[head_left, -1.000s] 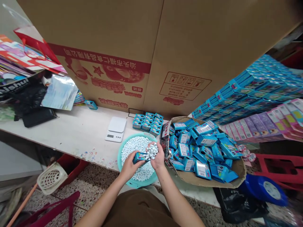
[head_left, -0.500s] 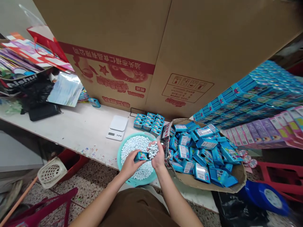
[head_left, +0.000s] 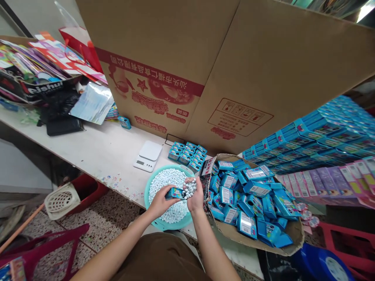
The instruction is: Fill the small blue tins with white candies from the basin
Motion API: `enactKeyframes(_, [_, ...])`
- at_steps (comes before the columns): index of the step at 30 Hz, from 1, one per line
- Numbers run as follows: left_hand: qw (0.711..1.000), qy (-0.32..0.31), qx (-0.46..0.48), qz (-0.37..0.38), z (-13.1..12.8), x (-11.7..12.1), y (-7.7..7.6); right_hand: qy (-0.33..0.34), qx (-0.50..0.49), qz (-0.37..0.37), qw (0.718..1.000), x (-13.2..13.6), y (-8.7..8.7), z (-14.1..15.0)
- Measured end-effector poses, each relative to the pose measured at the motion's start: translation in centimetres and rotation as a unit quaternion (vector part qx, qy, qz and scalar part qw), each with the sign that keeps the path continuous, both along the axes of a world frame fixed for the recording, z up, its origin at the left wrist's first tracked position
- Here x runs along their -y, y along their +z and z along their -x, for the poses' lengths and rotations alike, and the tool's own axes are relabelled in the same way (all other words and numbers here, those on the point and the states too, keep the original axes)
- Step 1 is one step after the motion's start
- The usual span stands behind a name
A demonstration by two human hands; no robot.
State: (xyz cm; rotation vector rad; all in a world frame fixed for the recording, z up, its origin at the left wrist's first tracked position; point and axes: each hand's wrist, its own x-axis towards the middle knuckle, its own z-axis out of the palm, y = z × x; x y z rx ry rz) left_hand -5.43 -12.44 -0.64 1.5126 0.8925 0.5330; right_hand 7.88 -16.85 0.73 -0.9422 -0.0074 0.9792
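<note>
Over a turquoise basin of small white pellet candies, my left hand grips a small blue candy box lying on its side. The box's dark round opening faces my right hand, which is cupped around a heap of white candies. The box end touches or nearly touches the heap. Behind the basin stand several small blue boxes in rows. A white digital scale sits to the left of them.
At right, a cut-down carton holds many blue boxes. Large cardboard cartons stand along the table's back, with stacked blue packs on the right. A black bag and printed packaging lie left. A red bin stands below.
The view has shifted and tilted slightly. The heap in my right hand looks a little smaller and more spread out. My left hand still holds the box against it.
</note>
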Motion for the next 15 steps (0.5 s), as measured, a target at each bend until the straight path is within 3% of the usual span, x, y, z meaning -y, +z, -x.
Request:
enactKeyframes(4, [0.999,0.014,0.03,0.032,0.0,0.0,0.3,-0.019,0.056,0.023,0.998,0.0,-0.3,0.2])
enactKeyframes(9, [0.999,-0.001,0.046,0.005,-0.1,0.0,0.4,-0.049,0.053,0.049,0.996,-0.2,-0.4,0.3])
enactKeyframes(15, [0.999,0.032,-0.001,0.02,-0.1,0.5,-0.5,0.031,0.047,0.009,0.998,0.2,-0.1,0.1])
